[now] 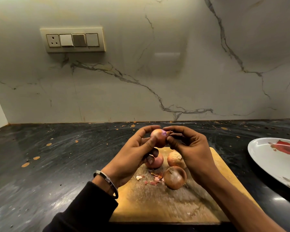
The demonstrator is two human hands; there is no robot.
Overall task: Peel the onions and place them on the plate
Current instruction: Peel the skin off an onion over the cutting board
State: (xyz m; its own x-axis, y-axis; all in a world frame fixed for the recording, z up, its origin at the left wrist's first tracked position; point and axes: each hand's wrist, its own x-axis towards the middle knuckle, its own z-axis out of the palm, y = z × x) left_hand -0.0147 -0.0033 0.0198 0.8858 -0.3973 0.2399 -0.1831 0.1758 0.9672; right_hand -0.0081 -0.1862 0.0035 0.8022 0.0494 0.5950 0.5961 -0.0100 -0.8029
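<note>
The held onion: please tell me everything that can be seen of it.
The held onion is round, with dry orange-brown skin and a purple patch near its top where skin has come away. It is up in the air above the far end of the wooden board, touching nothing but the hands. The left hand curls around it from the left and below; the right hand pinches loose skin at its top right. Most of its skin is still on.
</note>
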